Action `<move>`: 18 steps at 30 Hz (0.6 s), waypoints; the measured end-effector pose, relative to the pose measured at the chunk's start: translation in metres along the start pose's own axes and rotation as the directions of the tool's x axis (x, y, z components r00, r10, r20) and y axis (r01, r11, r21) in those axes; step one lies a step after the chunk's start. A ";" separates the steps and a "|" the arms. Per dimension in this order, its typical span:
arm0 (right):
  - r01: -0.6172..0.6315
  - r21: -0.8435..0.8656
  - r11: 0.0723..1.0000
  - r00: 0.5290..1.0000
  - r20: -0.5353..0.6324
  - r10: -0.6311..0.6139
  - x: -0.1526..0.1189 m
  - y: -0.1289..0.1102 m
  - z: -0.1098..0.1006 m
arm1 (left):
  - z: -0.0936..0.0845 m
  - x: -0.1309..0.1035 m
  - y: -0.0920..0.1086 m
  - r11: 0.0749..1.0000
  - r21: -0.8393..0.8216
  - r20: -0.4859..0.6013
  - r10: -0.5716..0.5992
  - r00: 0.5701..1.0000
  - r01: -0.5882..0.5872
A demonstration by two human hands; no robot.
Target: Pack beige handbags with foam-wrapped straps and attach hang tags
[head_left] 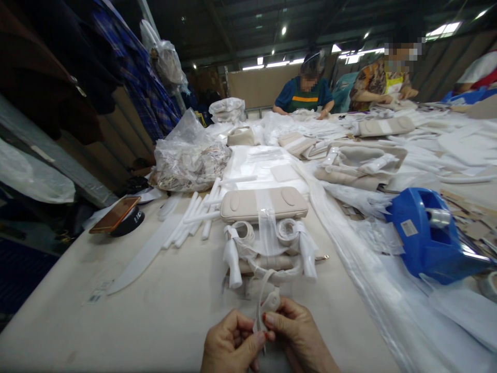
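Note:
At the bottom of the head view, my left hand and my right hand meet, fingertips pinched together. Between them they hold a narrow cream strap, whose upper part curls up toward the bag. A pale rounded tab with a small stud shows by my right fingers; whether it belongs to the strap I cannot tell. Just beyond lies a beige handbag with clear film around its middle. In front of it are coiled straps and a handle with white wrapped ends.
White foam tubes and a phone on a dark round object lie left. A blue tape dispenser stands right, beside plastic sheeting. A bulging plastic bag sits behind. Two people work at the far side among more bags.

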State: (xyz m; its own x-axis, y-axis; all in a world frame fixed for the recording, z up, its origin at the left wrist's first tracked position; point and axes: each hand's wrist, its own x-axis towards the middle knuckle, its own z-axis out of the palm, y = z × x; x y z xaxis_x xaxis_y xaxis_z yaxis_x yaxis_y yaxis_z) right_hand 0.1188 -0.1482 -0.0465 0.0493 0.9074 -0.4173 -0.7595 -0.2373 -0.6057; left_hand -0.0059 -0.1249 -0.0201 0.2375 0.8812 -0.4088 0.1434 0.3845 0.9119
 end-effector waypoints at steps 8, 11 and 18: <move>0.016 -0.094 0.995 0.999 -0.044 -0.021 0.004 0.003 -0.013 | 0.008 0.006 -0.001 1.000 0.009 -0.069 0.010 0.998 -0.010; 0.035 -0.114 0.993 0.998 -0.051 -0.041 0.004 0.002 -0.014 | 0.012 0.007 -0.003 1.000 0.002 -0.085 -0.004 0.996 0.004; 0.072 -0.154 0.985 0.993 -0.081 -0.085 0.005 0.001 -0.016 | 0.021 0.006 -0.003 0.985 -0.143 -0.023 -0.101 0.995 0.096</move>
State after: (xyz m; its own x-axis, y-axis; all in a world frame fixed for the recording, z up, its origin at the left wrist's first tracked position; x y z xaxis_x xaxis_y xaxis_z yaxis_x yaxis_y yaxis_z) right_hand 0.1288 -0.1493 -0.0596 0.1664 0.8932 -0.4177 -0.6450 -0.2218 -0.7313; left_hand 0.0155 -0.1268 -0.0264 0.1997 0.8440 -0.4977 0.0268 0.5031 0.8638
